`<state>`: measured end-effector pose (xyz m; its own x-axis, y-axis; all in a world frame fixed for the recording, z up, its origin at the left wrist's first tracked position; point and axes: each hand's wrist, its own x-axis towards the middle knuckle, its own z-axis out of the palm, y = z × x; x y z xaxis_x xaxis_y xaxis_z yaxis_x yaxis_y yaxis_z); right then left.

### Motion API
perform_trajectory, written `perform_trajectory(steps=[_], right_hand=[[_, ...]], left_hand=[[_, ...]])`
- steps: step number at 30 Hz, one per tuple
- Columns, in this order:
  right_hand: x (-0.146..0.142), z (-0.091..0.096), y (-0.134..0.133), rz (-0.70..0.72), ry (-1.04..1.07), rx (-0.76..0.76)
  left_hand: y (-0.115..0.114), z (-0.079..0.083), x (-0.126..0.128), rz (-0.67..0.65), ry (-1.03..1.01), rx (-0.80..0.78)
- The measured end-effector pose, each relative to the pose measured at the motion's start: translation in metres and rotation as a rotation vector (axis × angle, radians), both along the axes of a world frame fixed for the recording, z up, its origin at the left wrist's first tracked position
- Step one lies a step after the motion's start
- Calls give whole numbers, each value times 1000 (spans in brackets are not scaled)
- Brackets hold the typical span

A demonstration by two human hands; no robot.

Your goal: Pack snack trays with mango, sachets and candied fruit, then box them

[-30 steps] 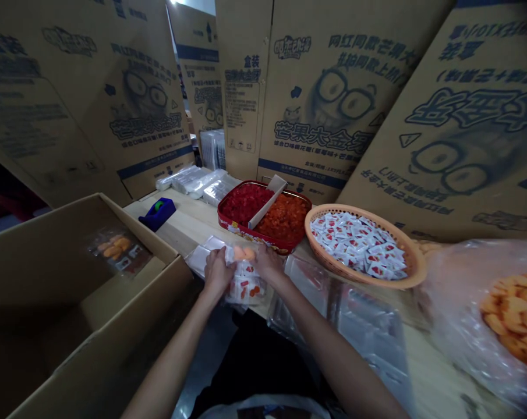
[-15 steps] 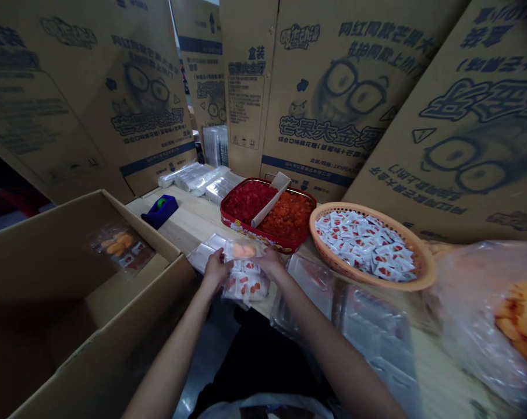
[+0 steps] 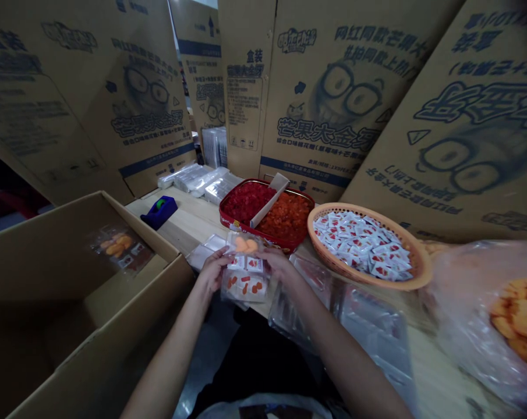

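Observation:
A clear plastic tray pack [image 3: 244, 267] is held between my two hands at the table's near edge. Orange pieces [image 3: 246, 245] fill its top part, small white sachets [image 3: 244, 264] sit in the middle, and red and orange bits show below. My left hand [image 3: 215, 269] is closed on the pack's left side. On the right side, my right hand [image 3: 277, 262] grips the upper edge, its fingertips partly hidden behind the clear plastic. More clear packaging [image 3: 208, 249] lies beside my left hand.
An open carton [image 3: 136, 308] at left holds a filled pack [image 3: 121, 247]. Behind are a blue tape dispenser [image 3: 159, 212], a red tin [image 3: 263, 231] of red and orange bits, and a basket [image 3: 424, 273] of sachets. Clear trays [image 3: 372, 326] and a bag [image 3: 459, 302] lie right.
The pack tilts up slightly, so its orange pieces and sachets show more plainly. Both hands remain at its sides, with the fingers shifted a little. The view has turned slightly right.

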<state>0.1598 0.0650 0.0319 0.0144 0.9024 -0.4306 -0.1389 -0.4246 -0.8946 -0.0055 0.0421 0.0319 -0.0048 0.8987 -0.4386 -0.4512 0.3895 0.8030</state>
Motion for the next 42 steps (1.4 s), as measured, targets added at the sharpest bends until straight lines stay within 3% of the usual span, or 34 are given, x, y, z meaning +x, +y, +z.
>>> perform_trajectory(steps=[6, 11, 14, 17, 20, 23, 29, 35, 42], right_hand=[[14, 19, -13, 54, 210, -83], [38, 36, -37, 155, 421, -109], [58, 43, -53, 75, 430, -141], [83, 46, -66, -15, 414, -119], [109, 47, -78, -79, 412, -78], [132, 47, -90, -154, 425, -55], [160, 49, -115, -257, 497, -40], [170, 41, -123, -230, 512, 13], [170, 31, -121, -280, 589, 95]], left_hand=[[-13, 20, 4, -114, -95, 10], [-25, 34, 18, -301, -141, 126], [-19, 33, 28, -493, 254, 332], [5, 24, 32, -575, 711, 472], [37, 11, 31, -623, 940, 513], [60, 0, 32, -754, 1138, 546], [81, -12, 37, -1015, 1351, 602], [82, -7, 33, -1014, 1383, 699], [60, 21, 35, -774, 1343, 803]])
